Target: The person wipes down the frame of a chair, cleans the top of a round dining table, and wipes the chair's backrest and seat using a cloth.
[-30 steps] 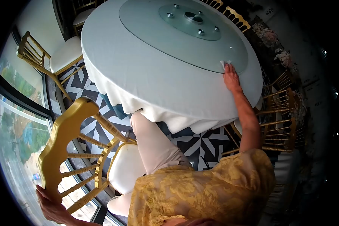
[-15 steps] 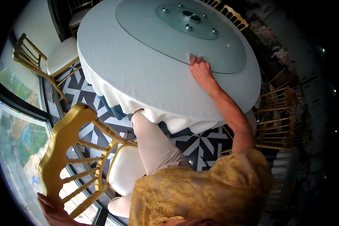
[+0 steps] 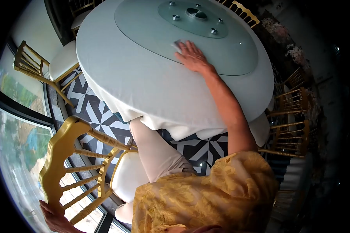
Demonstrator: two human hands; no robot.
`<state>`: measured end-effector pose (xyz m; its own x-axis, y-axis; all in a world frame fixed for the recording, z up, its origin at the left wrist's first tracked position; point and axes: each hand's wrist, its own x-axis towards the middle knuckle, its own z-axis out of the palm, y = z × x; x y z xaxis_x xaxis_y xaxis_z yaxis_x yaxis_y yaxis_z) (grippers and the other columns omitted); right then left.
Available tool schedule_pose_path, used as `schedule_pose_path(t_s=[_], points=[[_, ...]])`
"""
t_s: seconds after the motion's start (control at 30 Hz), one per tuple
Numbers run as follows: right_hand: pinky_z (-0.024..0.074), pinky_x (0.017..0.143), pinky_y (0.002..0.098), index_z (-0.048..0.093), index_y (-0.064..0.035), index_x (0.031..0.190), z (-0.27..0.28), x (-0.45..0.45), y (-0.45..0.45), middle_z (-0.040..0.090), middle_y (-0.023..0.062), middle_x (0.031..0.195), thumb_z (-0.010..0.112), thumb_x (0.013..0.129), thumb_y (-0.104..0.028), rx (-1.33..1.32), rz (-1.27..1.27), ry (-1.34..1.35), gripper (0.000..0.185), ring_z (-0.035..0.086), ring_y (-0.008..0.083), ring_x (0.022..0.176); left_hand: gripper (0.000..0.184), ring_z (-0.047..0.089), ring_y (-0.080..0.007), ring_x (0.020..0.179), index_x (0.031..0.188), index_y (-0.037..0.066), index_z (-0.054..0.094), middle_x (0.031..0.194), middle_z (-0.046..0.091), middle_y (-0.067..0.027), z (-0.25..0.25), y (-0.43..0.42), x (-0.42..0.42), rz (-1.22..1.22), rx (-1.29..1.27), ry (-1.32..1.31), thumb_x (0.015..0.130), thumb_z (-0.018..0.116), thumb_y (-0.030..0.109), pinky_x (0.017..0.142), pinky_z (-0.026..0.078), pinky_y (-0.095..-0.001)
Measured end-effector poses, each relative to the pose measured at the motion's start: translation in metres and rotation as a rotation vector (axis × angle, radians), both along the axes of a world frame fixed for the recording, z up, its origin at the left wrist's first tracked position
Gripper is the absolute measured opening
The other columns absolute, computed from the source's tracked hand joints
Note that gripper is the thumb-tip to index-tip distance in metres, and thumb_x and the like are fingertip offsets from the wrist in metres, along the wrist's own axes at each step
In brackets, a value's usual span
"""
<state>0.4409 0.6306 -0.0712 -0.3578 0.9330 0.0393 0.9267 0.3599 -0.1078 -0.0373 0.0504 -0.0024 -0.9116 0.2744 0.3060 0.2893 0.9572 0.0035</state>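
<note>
The left hand (image 3: 55, 218) rests at the carved gold chair's (image 3: 52, 163) curved back, its grip partly hidden. Beyond, on the softly draped white bench (image 3: 105, 62), the right hand (image 3: 194, 58) lies spread on smooth greenish glass (image 3: 147, 33), apparently mid-wipe, a crumpled pale cloth (image 3: 176, 44) at its fingers; flat, even pressure suits this. Farther stand round, shiny metal knobs (image 3: 175, 18).

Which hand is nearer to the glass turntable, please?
Right. The right hand is at the near edge of the glass turntable; the left hand is far from it, at the back of the gold chair.
</note>
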Motion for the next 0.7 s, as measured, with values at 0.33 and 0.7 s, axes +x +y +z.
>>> schedule_pose_path(t_s=[0.33, 0.7], points=[[0.0234, 0.114, 0.0533, 0.027, -0.0189, 0.153, -0.022, 0.234, 0.007, 0.031, 0.0219, 0.151, 0.029, 0.095, -0.064, 0.051, -0.665, -0.035, 0.073, 0.025, 0.0414, 0.141, 0.038, 0.063, -0.0315, 0.084, 0.127, 0.018, 0.054, 0.110, 0.063, -0.0063, -0.035, -0.029, -0.031, -0.314, -0.215, 0.421, 0.096, 0.055, 0.040, 0.069, 0.049, -0.0420], [0.0034, 0.121, 0.0470, 0.019, -0.0075, 0.155, -0.021, -0.065, -0.023, 0.007, 0.0252, 0.161, 0.027, 0.097, -0.066, -0.002, 0.185, 0.090, 0.083, 0.002, 0.0375, 0.150, 0.055, 0.066, -0.0344, 0.099, 0.143, 0.022, 0.048, 0.122, 0.068, -0.0060, -0.012, -0.006, -0.016, -0.034, -0.041, 0.024, 0.095, 0.052, 0.048, 0.080, 0.051, -0.0435]])
